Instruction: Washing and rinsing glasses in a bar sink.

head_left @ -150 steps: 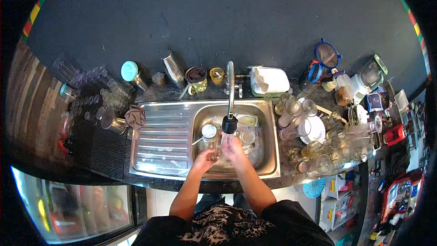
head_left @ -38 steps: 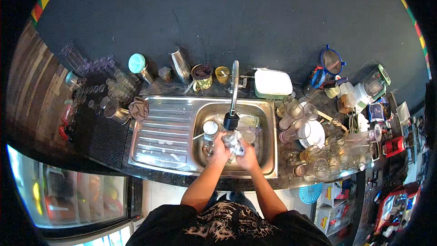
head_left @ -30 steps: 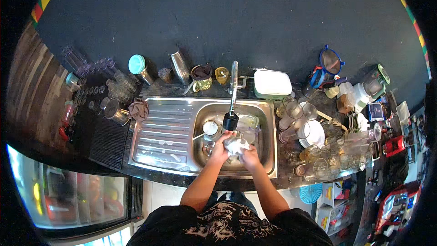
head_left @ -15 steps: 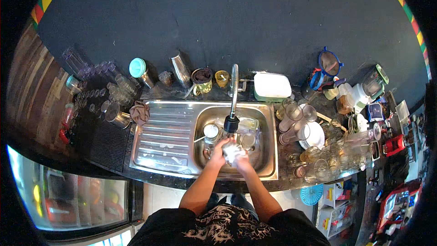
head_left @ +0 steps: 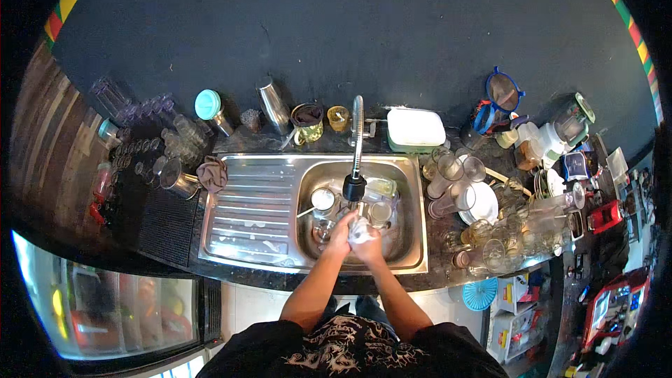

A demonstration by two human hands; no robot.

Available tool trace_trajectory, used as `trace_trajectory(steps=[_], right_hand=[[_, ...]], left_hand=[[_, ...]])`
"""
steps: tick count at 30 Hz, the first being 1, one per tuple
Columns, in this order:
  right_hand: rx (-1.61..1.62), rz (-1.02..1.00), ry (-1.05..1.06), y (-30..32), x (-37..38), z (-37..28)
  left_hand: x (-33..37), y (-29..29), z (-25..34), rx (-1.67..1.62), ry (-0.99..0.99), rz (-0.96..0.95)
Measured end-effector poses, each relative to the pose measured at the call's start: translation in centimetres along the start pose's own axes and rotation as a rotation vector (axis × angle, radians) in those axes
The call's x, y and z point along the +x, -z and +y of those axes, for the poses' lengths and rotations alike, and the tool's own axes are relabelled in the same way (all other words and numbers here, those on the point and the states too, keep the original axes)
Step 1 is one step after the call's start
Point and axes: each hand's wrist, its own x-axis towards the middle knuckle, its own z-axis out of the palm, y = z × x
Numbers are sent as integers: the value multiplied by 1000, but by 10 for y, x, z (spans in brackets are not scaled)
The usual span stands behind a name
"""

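Under the tap (head_left: 355, 187), my two hands meet over the basin of the steel sink (head_left: 414, 238). A shiny, clear-whitish wet thing (head_left: 360, 232) lies between them, with water running onto it; its kind is hard to make out. My left hand (head_left: 340, 235) is closed round its left side. From the right, my right hand (head_left: 367, 248) grips it, the fingers partly hidden by the glare. Beside and beyond my hands in the basin are a white-topped round container (head_left: 323, 199) with a light handle or stick, a glass jar (head_left: 380, 213) and other glassware.
The ribbed drainboard (head_left: 252, 210) lies left, a brown cloth (head_left: 212, 173) at its corner. Many glasses (head_left: 493, 255) and white plates (head_left: 483, 203) crowd the right counter. Behind the sink stand a white-lidded box (head_left: 416, 127), a mug (head_left: 308, 124) and a steel shaker (head_left: 274, 106).
My hands have drawn closer together round the wet thing. Less white shine and splash shows on it, and its angle has changed. The things around the sink have stayed put.
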Motion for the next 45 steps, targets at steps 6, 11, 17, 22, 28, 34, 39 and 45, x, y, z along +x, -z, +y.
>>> trace_trajectory(steps=[6,11,17,22,28,34,39,45], right_hand=[[1237,-161,-729,-1,-3,9],[-533,-114,-47,-7,-4,16],[795,-95,-472,-2,-1,8],[460,-32,-410,-5,1,12],[1105,198,-764,36,-2,21],[752,-39,-230,44,31,1],[546,170,-304,13,31,-38],[-42,524,-150,9,29,-58]], left_hand=[[-11,-1,6,-17,-24,-92],[17,14,-6,190,-81,53],[9,33,0,99,85,29],[18,21,-5,160,21,28],[11,39,22,87,45,0],[16,30,12,491,163,-36],[26,5,15,-25,2,646],[1,-16,-3,-56,-31,439]])
